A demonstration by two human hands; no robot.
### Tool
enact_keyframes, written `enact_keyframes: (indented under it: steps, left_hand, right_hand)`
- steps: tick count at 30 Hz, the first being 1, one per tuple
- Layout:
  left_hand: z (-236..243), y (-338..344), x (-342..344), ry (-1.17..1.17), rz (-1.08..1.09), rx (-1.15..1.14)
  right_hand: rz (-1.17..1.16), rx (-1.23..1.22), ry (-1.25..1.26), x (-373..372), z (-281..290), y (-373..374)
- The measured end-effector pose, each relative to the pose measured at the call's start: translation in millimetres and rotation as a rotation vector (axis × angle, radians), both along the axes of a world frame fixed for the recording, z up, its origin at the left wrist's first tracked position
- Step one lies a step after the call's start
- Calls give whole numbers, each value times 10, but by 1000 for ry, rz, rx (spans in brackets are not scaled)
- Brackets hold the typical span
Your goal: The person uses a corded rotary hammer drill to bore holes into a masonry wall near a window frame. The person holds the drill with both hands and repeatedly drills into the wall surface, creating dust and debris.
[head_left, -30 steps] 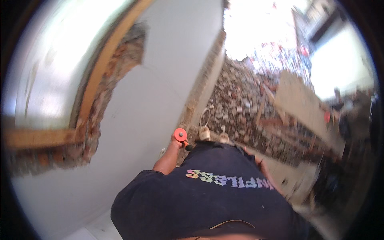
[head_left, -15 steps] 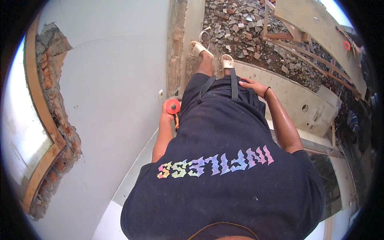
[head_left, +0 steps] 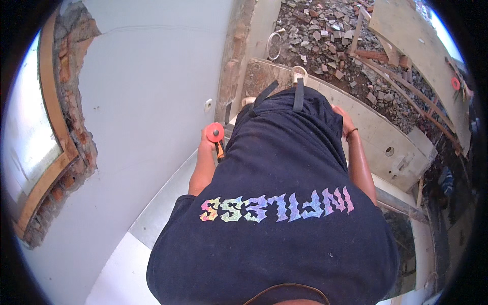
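My left hand (head_left: 206,138), at my left side beside the white wall, holds a tool with a round red disc (head_left: 215,132) and an orange-and-black handle (head_left: 219,150). My right hand (head_left: 344,121) rests against the right side of my dark shorts (head_left: 317,109), fingers loosely apart and partly hidden by the cloth. Two dark straps (head_left: 299,96) dangle over the shorts. A pale sandal (head_left: 300,72) shows beyond them, above a worn board.
Left: white wall (head_left: 152,76), socket (head_left: 208,105), broken brick edge (head_left: 76,112) around a wooden-framed window (head_left: 57,112). Ahead: pale panel (head_left: 386,147), rubble (head_left: 325,35), white hose (head_left: 275,44). Right: propped plywood (head_left: 401,30) with timber pieces (head_left: 386,71).
The view has tilted down from the bright opening ahead. Since half a second ago my feet have become mostly hidden, and my right hand has slid from the thigh's top to its outer side.
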State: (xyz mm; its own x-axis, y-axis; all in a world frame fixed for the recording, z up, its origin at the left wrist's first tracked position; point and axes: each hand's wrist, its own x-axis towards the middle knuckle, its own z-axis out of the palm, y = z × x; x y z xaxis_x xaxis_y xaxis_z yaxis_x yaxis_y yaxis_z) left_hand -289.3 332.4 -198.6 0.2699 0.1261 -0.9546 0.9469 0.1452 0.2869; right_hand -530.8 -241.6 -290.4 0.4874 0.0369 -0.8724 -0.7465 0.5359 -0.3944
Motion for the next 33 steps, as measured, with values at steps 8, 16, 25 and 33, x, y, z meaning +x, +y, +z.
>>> enact_keyframes:
  steps: [8,16,25,33]
  left_hand:
    - [233,-312,-99,-164,205,-132]
    - [136,-296,-1005,-6,352,-92]
    - [307,-442,-1451,9,229,204]
    - [31,-439,-777,-22,364,27]
  right_hand:
    - [415,-193,330,-12,97,-487]
    - [231,-440,226,1460,179,-1154]
    - [389,-371,127,695,143,-652]
    - [617,-495,261,10,-172,-806]
